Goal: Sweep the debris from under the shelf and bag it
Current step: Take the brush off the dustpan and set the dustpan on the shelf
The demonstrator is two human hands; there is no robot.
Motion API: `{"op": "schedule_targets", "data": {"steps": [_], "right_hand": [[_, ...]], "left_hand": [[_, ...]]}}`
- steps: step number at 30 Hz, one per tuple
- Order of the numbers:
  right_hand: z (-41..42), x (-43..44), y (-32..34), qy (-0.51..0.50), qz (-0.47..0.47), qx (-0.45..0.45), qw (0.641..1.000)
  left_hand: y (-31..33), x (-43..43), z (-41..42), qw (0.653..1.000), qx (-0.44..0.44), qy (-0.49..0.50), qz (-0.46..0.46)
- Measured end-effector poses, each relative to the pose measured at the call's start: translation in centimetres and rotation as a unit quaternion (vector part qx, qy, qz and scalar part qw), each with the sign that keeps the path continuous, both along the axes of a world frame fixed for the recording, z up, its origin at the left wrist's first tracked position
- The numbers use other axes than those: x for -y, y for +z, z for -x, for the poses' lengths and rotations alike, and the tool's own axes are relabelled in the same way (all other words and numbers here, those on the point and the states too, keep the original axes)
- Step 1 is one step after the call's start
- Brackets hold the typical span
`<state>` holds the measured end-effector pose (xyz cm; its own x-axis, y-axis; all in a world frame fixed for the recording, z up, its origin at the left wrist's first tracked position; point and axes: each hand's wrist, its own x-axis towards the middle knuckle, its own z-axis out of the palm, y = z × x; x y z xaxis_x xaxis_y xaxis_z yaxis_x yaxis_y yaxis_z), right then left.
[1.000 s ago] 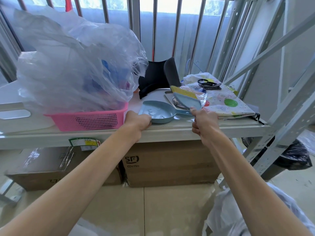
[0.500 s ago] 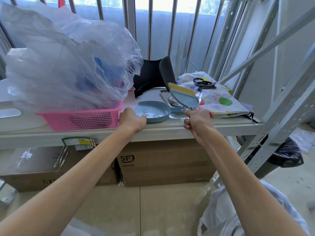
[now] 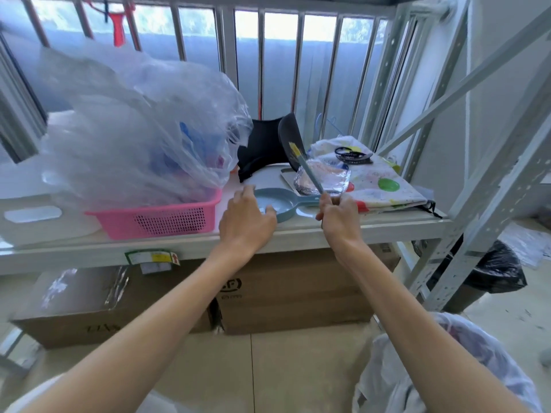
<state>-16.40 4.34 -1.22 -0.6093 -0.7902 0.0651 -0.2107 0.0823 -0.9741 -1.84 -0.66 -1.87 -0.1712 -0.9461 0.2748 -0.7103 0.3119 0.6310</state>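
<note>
Right hand grips the brush, handle hidden; left hand touches dustpan.

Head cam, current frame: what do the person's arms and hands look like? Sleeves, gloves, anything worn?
Both forearms are bare to the frame edge. No gloves, rings, watch or wristbands are visible on the left hand or right hand. Some white fabric at lower left may be a sleeve; cannot confirm.

At mid-frame the right hand grips the handle of a small brush, yellow bristles tilted upward; just left, the left hand rests spread on the blue dustpan lying on the shelf, beside a pink basket; cardboard boxes sit below
</note>
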Motion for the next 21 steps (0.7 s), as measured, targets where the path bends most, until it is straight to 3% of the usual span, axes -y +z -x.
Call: {"op": "schedule_targets", "data": {"steps": [10,21], "right_hand": [[-2.6,-1.5,5.2,0.029,0.033,0.019,0.999],[-10.0,-4.5,10.8,0.165,0.120,0.078,0.976]], "left_hand": [[3.7,-2.9,-5.5,0.999,-0.002,-0.037,0.028],[7.8,-5.0,-14.2,0.996,-0.048,0.028,0.076]]}}
